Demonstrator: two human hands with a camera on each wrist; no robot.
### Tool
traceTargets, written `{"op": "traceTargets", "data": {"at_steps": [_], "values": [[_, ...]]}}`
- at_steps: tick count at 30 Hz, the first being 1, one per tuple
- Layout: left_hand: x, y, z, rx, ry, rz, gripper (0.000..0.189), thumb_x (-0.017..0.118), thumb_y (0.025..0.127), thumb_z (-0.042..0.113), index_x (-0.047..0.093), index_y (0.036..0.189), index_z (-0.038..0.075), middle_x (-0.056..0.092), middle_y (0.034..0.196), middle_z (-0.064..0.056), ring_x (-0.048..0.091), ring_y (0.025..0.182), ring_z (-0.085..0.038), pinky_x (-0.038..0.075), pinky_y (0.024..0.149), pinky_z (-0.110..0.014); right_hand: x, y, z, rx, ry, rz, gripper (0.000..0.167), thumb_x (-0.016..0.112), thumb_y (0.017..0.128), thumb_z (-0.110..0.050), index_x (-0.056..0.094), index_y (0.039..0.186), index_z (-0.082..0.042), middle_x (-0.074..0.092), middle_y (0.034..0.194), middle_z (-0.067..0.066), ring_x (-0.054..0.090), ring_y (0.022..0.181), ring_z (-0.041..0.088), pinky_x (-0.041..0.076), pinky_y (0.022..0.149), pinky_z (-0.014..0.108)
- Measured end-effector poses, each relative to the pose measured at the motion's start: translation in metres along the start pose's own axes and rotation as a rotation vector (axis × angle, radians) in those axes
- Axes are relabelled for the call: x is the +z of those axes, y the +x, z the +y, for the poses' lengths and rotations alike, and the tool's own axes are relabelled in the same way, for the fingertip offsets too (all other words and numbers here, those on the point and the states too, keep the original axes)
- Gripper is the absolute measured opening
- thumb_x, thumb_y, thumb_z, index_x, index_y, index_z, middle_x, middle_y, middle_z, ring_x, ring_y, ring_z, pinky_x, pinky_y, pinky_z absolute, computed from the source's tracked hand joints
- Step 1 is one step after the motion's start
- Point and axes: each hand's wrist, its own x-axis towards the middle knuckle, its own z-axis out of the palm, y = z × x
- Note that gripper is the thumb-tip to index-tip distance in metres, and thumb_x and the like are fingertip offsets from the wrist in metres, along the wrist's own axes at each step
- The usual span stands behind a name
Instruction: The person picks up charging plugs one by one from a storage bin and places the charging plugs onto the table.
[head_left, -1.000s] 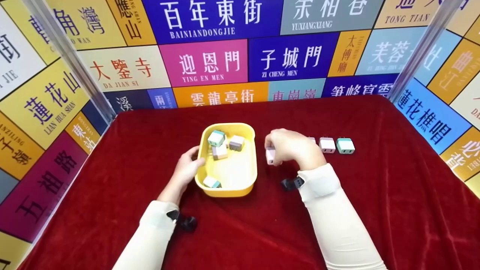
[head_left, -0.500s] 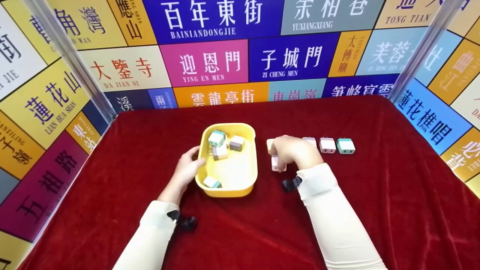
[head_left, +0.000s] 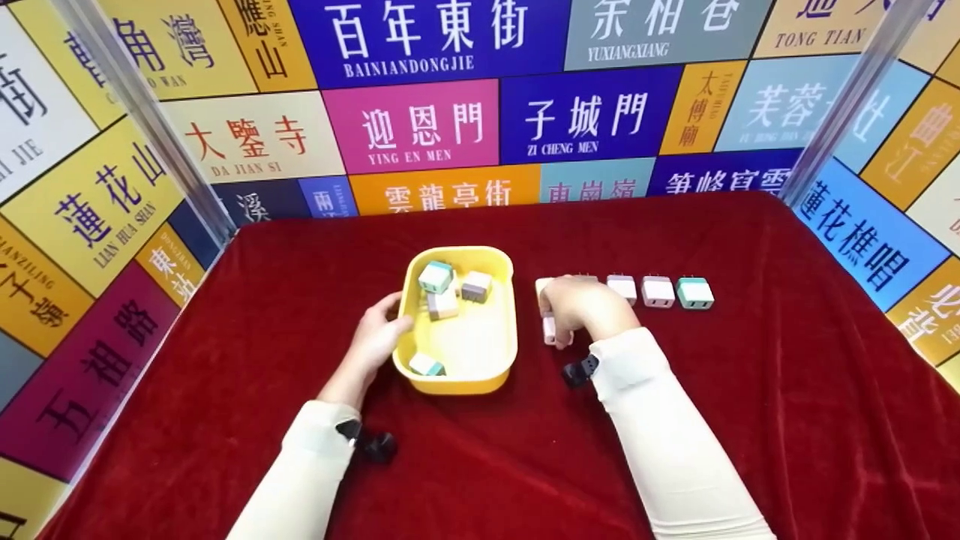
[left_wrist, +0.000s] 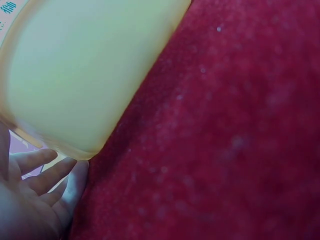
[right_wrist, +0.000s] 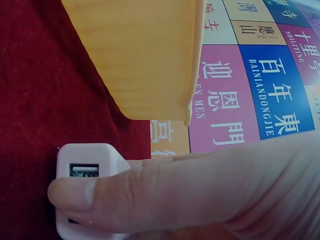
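Observation:
My left hand (head_left: pixel 379 330) holds the left rim of a yellow plastic tub (head_left: pixel 457 385), thumb over the edge. In the left wrist view its fingers (left_wrist: pixel 47 177) touch the tub's outer wall. With my right hand (head_left: pixel 589 304) I pinch a white and pale pink USB charger (head_left: pixel 550 330) just right of the tub; the thumb lies across its port face in the right wrist view. Behind that hand sits a pale yellow charger (head_left: pixel 543 286), partly covered. The row continues rightward with a lavender-topped charger (head_left: pixel 621 290), a pink-topped charger (head_left: pixel 658 292) and a green-topped charger (head_left: pixel 695 294).
Inside the tub lie several chargers, among them a green one (head_left: pixel 435 277), a grey one (head_left: pixel 476 286) and a teal-ended one (head_left: pixel 427 365). Red velvet cloth (head_left: pixel 480 465) covers the table. Panels with street names (head_left: pixel 420 124) stand behind it.
My right hand has brought the pink charger slightly toward me and to the right, uncovering part of the pale yellow charger behind. The left hand stays on the tub.

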Motion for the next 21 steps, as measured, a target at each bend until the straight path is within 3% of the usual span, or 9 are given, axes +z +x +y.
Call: {"op": "traceTargets", "data": {"at_steps": [7, 16, 21], "values": [[0.0004, 0.0005, 0.0, 0.005, -0.006, 0.01, 0.056, 0.057, 0.092, 0.003, 0.059, 0.148, -0.002, 0.067, 0.129, -0.024, 0.063, 0.112, -0.03, 0.052, 0.094, -0.034, -0.0002, -0.0013, -0.0039, 0.015, -0.009, -0.001, 0.036, 0.097, 0.069, -0.01, 0.074, 0.096, -0.014, 0.07, 0.092, 0.004, 0.062, 0.086, 0.027, 0.054, 0.073, 0.038], [0.001, 0.0032, 0.0026, -0.001, 0.001, 0.006, 0.057, 0.058, 0.093, 0.005, 0.058, 0.149, -0.001, 0.066, 0.134, -0.023, 0.062, 0.115, -0.029, 0.051, 0.099, -0.038, -0.0036, -0.0039, -0.0036, 0.016, 0.034, -0.026, 0.031, 0.096, 0.072, -0.014, 0.075, 0.095, -0.012, 0.073, 0.079, 0.001, 0.067, 0.085, 0.024, 0.055, 0.078, 0.039], [0.0005, 0.0001, 0.0012, 0.005, 0.001, 0.013, 0.055, 0.058, 0.092, 0.004, 0.06, 0.147, -0.001, 0.068, 0.13, -0.023, 0.063, 0.113, -0.029, 0.052, 0.097, -0.037, -0.0021, -0.0041, -0.006, 0.002, 0.054, -0.031, 0.037, 0.096, 0.072, -0.015, 0.073, 0.1, -0.01, 0.073, 0.08, 0.0, 0.068, 0.082, 0.023, 0.055, 0.077, 0.038]]}}
